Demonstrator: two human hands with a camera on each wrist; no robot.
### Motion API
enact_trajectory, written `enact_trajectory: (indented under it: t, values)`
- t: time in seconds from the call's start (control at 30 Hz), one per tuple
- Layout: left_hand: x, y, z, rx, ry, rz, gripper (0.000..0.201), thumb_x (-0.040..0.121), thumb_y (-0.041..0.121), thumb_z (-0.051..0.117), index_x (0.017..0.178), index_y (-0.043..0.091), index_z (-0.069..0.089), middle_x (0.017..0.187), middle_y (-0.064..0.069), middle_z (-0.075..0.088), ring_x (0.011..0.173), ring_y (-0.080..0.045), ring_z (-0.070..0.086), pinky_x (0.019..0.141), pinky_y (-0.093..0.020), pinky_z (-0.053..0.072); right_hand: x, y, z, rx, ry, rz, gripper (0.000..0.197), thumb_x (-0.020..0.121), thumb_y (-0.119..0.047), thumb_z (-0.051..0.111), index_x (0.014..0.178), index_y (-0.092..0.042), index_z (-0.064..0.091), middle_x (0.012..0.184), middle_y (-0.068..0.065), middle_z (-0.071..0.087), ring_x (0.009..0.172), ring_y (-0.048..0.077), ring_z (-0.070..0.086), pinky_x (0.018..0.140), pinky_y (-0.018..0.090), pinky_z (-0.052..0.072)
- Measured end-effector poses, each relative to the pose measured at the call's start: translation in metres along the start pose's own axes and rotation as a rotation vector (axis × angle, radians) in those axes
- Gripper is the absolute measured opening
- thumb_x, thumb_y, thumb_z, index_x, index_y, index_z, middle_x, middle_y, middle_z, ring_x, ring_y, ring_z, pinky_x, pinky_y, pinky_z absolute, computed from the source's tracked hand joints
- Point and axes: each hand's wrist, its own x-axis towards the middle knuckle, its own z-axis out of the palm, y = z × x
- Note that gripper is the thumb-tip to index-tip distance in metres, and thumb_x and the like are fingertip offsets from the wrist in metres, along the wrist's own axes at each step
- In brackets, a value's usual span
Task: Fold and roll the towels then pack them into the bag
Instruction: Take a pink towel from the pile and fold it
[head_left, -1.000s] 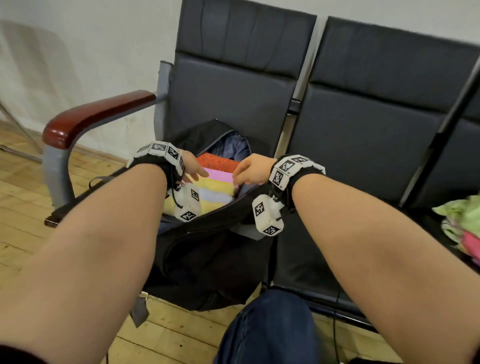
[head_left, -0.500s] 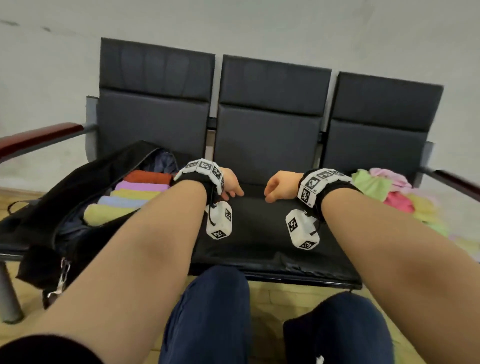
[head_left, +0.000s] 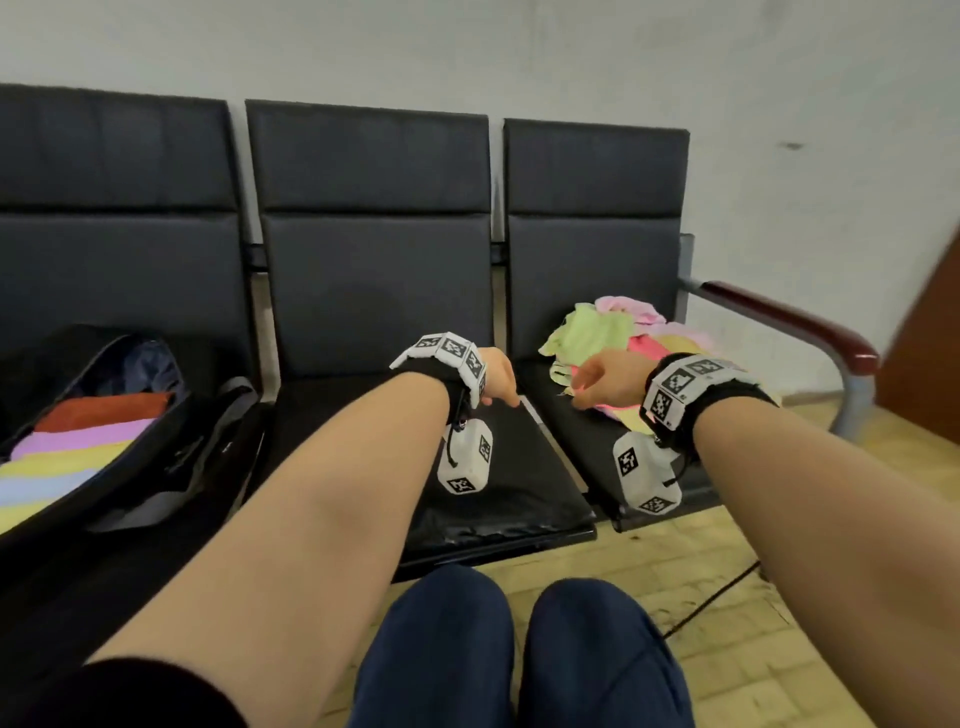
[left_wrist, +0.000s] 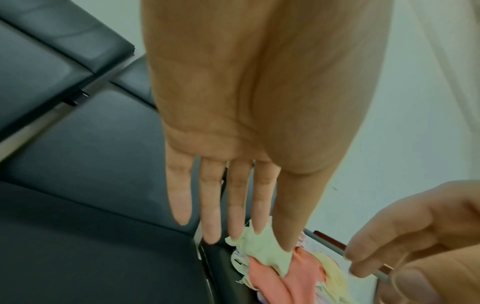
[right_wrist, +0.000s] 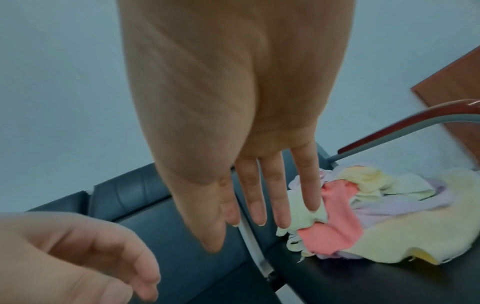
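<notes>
Four rolled towels (head_left: 78, 452) lie crosswise in the bag (head_left: 156, 467).

The bag (head_left: 135, 467) lies on the left seat, loose towels (head_left: 613, 338) on the right seat.

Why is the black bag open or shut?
Open: the black fabric bag gapes, showing rolled colourful towels inside.

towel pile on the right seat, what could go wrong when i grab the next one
The loose towel pile is tangled, so pulling one may drag others along. Part of it lies near the front edge of the right seat, so towels could slide to the floor. Both the left hand and right hand are empty, so steady the pile.
</notes>
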Motion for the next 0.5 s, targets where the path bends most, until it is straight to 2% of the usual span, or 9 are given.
enact_trajectory:
  t: [0.1,0.23,0.27,0.33,0.37,0.4,0.43,0.47,0.5]
  values:
    - [0.036,0.023,0.007,-0.006,0.011,0.025,0.036,0.091,0.021,0.062,0.123,0.004,0.059,0.115,-0.011,0.064,0.092,-0.016,0.057,0.057,-0.018,0.041,0.013,0.039,-0.005,0.012,-0.039,0.052,0.04,0.086,-0.03,0.068,0.122,-0.014,0.062,0.125,0.004,0.062,0.116,0.021,0.056,0.101,0.031,0.04]
    - [0.09,0.048,0.012,-0.04,0.108,0.046,0.031,0.09,0.016,0.062,0.118,0.002,0.063,0.116,-0.011,0.064,0.09,-0.017,0.052,0.067,-0.022,0.044,0.038,0.088,-0.023,-0.002,-0.044,0.102,0.043,0.085,-0.033,0.069,0.124,-0.017,0.061,0.128,0.001,0.058,0.119,0.021,0.053,0.104,0.033,0.04]
    - [0.103,0.053,0.013,-0.07,0.143,0.053,0.026,0.089,0.016,0.063,0.112,0.003,0.065,0.108,-0.009,0.064,0.09,-0.017,0.052,0.065,-0.022,0.043,0.045,0.099,-0.028,-0.005,-0.038,0.114,0.042,0.084,-0.034,0.069,0.122,-0.018,0.062,0.128,0.001,0.059,0.118,0.02,0.053,0.104,0.035,0.04]
    - [0.135,0.062,0.016,-0.143,0.229,0.033,0.004,0.087,0.015,0.064,0.085,0.012,0.063,0.086,-0.002,0.057,0.086,-0.018,0.05,0.065,-0.024,0.041,0.061,0.122,-0.038,-0.006,-0.023,0.131,0.04,0.084,-0.034,0.069,0.121,-0.02,0.063,0.126,0.001,0.059,0.117,0.02,0.053,0.104,0.037,0.041]
    - [0.153,0.066,0.017,-0.185,0.266,0.006,0.016,0.086,0.013,0.064,0.074,0.018,0.054,0.077,0.003,0.051,0.085,-0.019,0.048,0.064,-0.025,0.039,0.07,0.134,-0.042,0.003,-0.009,0.134,0.039,0.085,-0.033,0.068,0.121,-0.019,0.063,0.126,0.001,0.059,0.116,0.02,0.054,0.104,0.036,0.041]
    - [0.164,0.069,0.017,-0.232,0.303,-0.009,0.021,0.085,0.012,0.064,0.072,0.021,0.05,0.074,0.006,0.047,0.084,-0.019,0.047,0.062,-0.024,0.038,0.078,0.144,-0.044,0.013,0.006,0.137,0.039,0.086,-0.032,0.068,0.121,-0.018,0.063,0.126,0.002,0.059,0.116,0.02,0.054,0.103,0.035,0.042]
    - [0.178,0.071,0.017,-0.282,0.341,-0.036,0.014,0.084,0.011,0.064,0.079,0.02,0.054,0.08,0.006,0.05,0.086,-0.019,0.05,0.064,-0.024,0.039,0.086,0.154,-0.045,0.027,0.026,0.14,0.039,0.086,-0.03,0.067,0.122,-0.016,0.062,0.127,0.004,0.059,0.116,0.021,0.054,0.102,0.033,0.042]
    - [0.192,0.073,0.017,-0.323,0.385,-0.033,0.01,0.084,0.012,0.064,0.094,0.015,0.06,0.091,0.003,0.056,0.091,-0.02,0.054,0.069,-0.024,0.041,0.096,0.164,-0.046,0.039,0.051,0.145,0.039,0.087,-0.028,0.066,0.123,-0.013,0.062,0.127,0.005,0.06,0.116,0.021,0.055,0.099,0.031,0.041]
    - [0.207,0.074,0.018,-0.358,0.413,-0.054,0.024,0.085,0.014,0.064,0.108,0.011,0.06,0.105,-0.001,0.058,0.099,-0.022,0.056,0.075,-0.025,0.041,0.105,0.174,-0.044,0.055,0.084,0.15,0.038,0.088,-0.026,0.066,0.123,-0.011,0.062,0.126,0.006,0.06,0.115,0.022,0.055,0.096,0.029,0.041]
